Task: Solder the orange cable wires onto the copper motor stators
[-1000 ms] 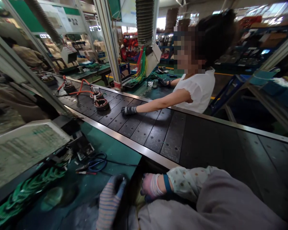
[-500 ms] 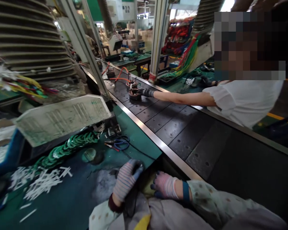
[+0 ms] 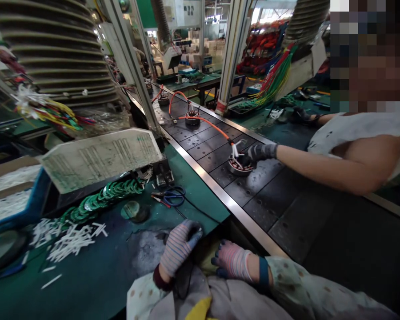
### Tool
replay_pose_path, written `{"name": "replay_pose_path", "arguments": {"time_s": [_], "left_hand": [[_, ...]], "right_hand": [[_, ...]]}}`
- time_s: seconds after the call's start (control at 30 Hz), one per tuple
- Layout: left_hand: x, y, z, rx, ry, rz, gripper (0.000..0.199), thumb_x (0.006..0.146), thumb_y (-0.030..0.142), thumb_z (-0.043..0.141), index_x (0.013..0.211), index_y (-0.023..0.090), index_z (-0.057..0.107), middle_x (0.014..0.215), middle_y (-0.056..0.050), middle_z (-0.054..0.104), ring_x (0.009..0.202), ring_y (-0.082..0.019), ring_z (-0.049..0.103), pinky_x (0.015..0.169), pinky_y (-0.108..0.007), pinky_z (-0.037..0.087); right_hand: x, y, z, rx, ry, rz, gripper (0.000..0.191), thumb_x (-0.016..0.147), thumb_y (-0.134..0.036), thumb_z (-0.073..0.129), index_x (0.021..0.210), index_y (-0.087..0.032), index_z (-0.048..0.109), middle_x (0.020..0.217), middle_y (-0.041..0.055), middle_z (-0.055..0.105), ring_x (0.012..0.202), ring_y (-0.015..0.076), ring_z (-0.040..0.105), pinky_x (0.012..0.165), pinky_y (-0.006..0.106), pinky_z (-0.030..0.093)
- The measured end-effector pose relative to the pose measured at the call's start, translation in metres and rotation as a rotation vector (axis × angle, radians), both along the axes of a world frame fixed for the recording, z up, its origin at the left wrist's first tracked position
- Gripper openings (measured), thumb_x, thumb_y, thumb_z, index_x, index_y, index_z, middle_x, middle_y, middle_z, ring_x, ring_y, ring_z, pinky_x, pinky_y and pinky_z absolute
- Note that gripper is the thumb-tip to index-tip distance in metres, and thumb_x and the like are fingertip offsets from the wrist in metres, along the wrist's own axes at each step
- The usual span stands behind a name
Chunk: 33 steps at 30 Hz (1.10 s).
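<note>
My left hand point(image 3: 179, 248), in a striped glove with blue fingertips, rests at the near edge of the green tabletop point(image 3: 103, 284). Its fingers are bent, and whether they pinch anything is too small to tell. Close by on the right, over my lap, lies my right hand point(image 3: 231, 260) in a pink striped glove, fingers curled loosely and slightly apart, holding nothing visible. Beyond my hands, blue-handled scissors point(image 3: 174, 198) and red-handled pliers point(image 3: 160, 200) lie on the table. A round tin point(image 3: 135, 211) stands left of them.
Across the dark conveyor point(image 3: 286, 222), a person's gloved hand point(image 3: 262, 152) touches a wound stator point(image 3: 240, 166) with an orange cable. Another stator point(image 3: 192, 117) sits farther back. White tubes point(image 3: 71, 242) and green rings point(image 3: 103, 198) lie left, below a ribbed duct point(image 3: 60, 53).
The person's hand has brought a stator along the conveyor towards me, its orange cable stretching out behind. My hands stay nearly still, while the view has shifted slightly.
</note>
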<state>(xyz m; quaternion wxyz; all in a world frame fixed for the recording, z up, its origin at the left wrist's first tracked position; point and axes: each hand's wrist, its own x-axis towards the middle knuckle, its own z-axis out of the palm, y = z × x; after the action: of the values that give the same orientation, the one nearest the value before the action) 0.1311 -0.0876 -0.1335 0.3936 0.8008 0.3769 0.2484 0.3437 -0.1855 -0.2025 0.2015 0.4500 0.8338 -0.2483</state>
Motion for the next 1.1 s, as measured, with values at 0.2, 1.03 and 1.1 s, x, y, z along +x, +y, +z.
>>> {"name": "replay_pose_path", "arguments": {"time_s": [0.2, 1.03, 1.1], "left_hand": [[-0.001, 0.001, -0.002, -0.009, -0.003, -0.004, 0.025, 0.106, 0.045, 0.065, 0.108, 0.025, 0.08, 0.102, -0.006, 0.08, 0.095, -0.025, 0.075, 0.092, -0.037, 0.059], [-0.001, 0.006, 0.0, 0.055, 0.005, 0.009, 0.028, 0.107, 0.05, 0.067, 0.111, 0.027, 0.081, 0.103, -0.003, 0.083, 0.095, -0.025, 0.08, 0.091, -0.037, 0.065], [-0.001, 0.006, 0.0, 0.056, 0.001, 0.005, 0.028, 0.107, 0.05, 0.066, 0.111, 0.026, 0.082, 0.103, -0.004, 0.084, 0.094, -0.025, 0.08, 0.09, -0.036, 0.065]], "right_hand": [[-0.001, -0.001, 0.002, -0.008, -0.016, -0.004, 0.042, 0.104, -0.047, 0.064, 0.129, -0.02, 0.085, 0.112, 0.0204, 0.086, 0.106, 0.0391, 0.08, 0.091, 0.05, 0.057], [0.003, 0.003, 0.01, 0.038, 0.056, -0.025, 0.041, 0.103, -0.048, 0.066, 0.121, -0.019, 0.088, 0.099, 0.0182, 0.087, 0.089, 0.0346, 0.079, 0.087, 0.048, 0.054], [0.003, 0.003, 0.007, 0.045, 0.062, -0.017, 0.04, 0.104, -0.049, 0.065, 0.12, -0.02, 0.088, 0.097, 0.0179, 0.086, 0.088, 0.0345, 0.079, 0.086, 0.048, 0.053]]}}
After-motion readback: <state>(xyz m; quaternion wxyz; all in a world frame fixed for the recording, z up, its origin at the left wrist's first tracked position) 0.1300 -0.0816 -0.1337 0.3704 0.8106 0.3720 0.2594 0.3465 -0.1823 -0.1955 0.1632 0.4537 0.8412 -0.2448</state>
